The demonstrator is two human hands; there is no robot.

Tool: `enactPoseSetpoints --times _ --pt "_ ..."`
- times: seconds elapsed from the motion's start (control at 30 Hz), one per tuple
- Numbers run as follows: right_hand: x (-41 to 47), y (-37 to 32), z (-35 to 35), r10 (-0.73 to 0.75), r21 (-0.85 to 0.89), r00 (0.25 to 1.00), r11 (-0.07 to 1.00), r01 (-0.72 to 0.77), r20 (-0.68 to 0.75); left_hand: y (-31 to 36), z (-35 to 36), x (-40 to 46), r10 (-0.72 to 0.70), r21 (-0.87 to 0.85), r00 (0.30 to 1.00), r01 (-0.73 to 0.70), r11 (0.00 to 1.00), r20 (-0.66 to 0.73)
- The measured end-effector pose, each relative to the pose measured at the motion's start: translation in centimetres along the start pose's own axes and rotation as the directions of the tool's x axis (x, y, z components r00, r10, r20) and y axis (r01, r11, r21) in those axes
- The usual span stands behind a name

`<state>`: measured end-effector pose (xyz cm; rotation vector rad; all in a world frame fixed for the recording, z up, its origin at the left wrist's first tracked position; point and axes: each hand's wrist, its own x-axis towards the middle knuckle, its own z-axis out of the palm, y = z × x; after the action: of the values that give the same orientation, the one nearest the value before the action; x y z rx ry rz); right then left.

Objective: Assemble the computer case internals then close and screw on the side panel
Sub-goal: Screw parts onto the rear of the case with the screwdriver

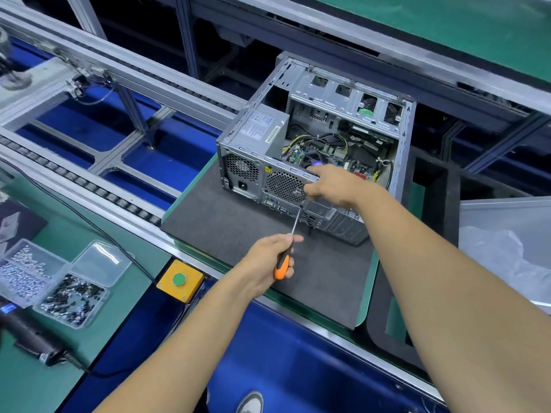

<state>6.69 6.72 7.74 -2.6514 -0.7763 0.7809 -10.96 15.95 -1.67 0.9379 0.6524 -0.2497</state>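
Rear fan screw being driven: screwdriver (pixel 286 251) gripped by left hand (pixel 269 259), tip at case (pixel 313 138) rear. Right hand (pixel 331 186) is curled over the rear edge, steadying. Steady axial pressure is judged needed next.

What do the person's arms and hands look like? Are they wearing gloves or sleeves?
No gloves and no sleeves in view. The left hand and the right hand are bare, and so are both forearms. No watch, ring or bracelet shows.

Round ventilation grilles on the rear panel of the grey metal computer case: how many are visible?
2. One grille is on the power supply, left; the larger grille is right of it, partly covered by the right hand. Others may be hidden.
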Motion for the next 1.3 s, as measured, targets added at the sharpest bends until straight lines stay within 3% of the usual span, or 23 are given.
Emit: enactPoseSetpoints --times 0.1,0.2,0.27,0.33,0.37,0.4,0.43,0.47,0.5,0.53,0.6,0.67,0.7,0.77,0.87,0.93,1.0,1.03,1.07,1.13,1.17,1.23,1.3 --pt "0.3 0.0 0.0 0.01 0.017 1.0 1.0 -0.01 0.002 -0.4 -0.4 -0.3 -0.1 -0.346 0.985 0.144 0.927 0.143" --pt "0.4 0.1 0.0 -0.005 0.019 1.0 1.0 0.005 0.003 -1.1 0.3 -0.2 -0.101 -0.449 0.976 0.179 0.875 0.192" --pt "0.4 0.2 0.0 -0.006 0.028 1.0 1.0 0.006 -0.007 -1.2 0.7 0.0 -0.037 -0.288 0.994 0.066 0.955 0.104" --pt "0.4 0.3 0.1 -0.007 0.031 1.0 0.999 0.007 -0.012 -0.8 0.3 0.3 0.15 0.166 0.988 -0.14 0.976 -0.049" --pt "0.4 0.2 0.2 -0.007 0.032 1.0 0.999 0.007 -0.013 -0.7 0.1 0.3 0.311 0.522 0.945 -0.216 0.826 -0.102" --pt "0.4 0.2 0.2 -0.005 0.036 1.0 0.999 0.006 -0.013 -0.9 -0.3 0.4 0.476 0.82 0.873 -0.196 0.538 -0.103" --pt "0.4 0.2 0.2 -0.007 0.048 1.0 0.999 0.007 -0.013 -1.2 -0.5 0.4 0.599 0.962 0.8 -0.127 0.242 -0.045" --pt "0.2 0.2 0.1 -0.009 0.061 1.0 0.998 0.01 -0.011 -1.5 -0.4 0.2 0.673 0.994 0.74 -0.082 0.067 0.016" --pt "0.0 0.2 0.0 -0.008 0.064 1.0 0.998 0.008 -0.01 -1.8 -0.2 0.1 0.718 0.995 0.694 -0.093 0.019 0.052" --pt "-0.1 0.1 0.0 -0.005 0.052 1.0 0.999 0.006 -0.007 -1.8 -0.1 0.3 0.729 0.991 0.683 -0.12 0.064 0.035" --pt "-0.3 0.1 0.0 0.002 0.06 1.0 0.998 -0.002 -0.007 -1.3 -0.1 0.7 0.637 0.877 0.764 -0.23 0.421 -0.106" --pt "-0.3 0.1 0.0 0.005 0.097 1.0 0.995 -0.003 -0.017 -0.9 -0.2 0.9 0.397 0.443 0.906 -0.3 0.845 -0.144" --pt "-0.3 0.1 0.0 -0.003 0.088 1.0 0.996 0.004 -0.016 -1.0 -0.4 0.7 0.27 0.194 0.957 -0.246 0.95 -0.109" --pt "-0.3 0.1 -0.1 -0.024 0.019 1.0 1.0 0.024 0.003 -1.4 -0.4 0.3 0.08 -0.21 0.997 -0.077 0.975 0.006" --pt "-0.3 -0.1 -0.2 -0.033 -0.032 0.999 0.999 0.033 0.013 -1.9 0.6 0.1 -0.063 -0.55 0.978 0.163 0.819 0.197" --pt "-0.4 0.0 -0.2 -0.037 -0.03 0.999 0.999 0.037 0.005 -1.7 1.2 0.1 -0.025 -0.441 0.988 0.09 0.893 0.15" --pt "-0.4 0.2 -0.2 -0.016 0.027 1.0 0.999 0.016 -0.007 -1.5 1.1 0.3 0.166 0.08 0.986 -0.164 0.983 -0.026" --pt "-0.4 0.2 -0.1 -0.01 0.044 1.0 0.999 0.01 -0.007 -1.6 0.7 0.4 0.339 0.488 0.937 -0.258 0.834 -0.083" --pt "-0.4 0.2 -0.1 -0.008 0.053 1.0 0.999 0.008 -0.006 -1.8 0.2 0.5 0.501 0.805 0.862 -0.243 0.541 -0.076" --pt "-0.3 0.2 0.1 0.0 0.085 1.0 0.996 0.0 -0.01 -2.0 -0.2 0.5 0.678 0.99 0.735 -0.114 0.086 0.026" --pt "-0.3 0.2 0.1 0.003 0.102 1.0 0.995 -0.002 -0.013 -2.0 -0.2 0.5 0.717 0.995 0.694 -0.102 0.011 0.063" --pt "-0.3 0.2 0.1 0.007 0.121 1.0 0.993 -0.006 -0.015 -2.1 0.0 0.6 0.708 0.978 0.706 -0.166 0.129 0.026" --pt "-0.2 0.4 0.1 0.011 0.128 1.0 0.992 -0.008 -0.018 -1.6 0.0 1.1 0.558 0.728 0.825 -0.33 0.601 -0.088"
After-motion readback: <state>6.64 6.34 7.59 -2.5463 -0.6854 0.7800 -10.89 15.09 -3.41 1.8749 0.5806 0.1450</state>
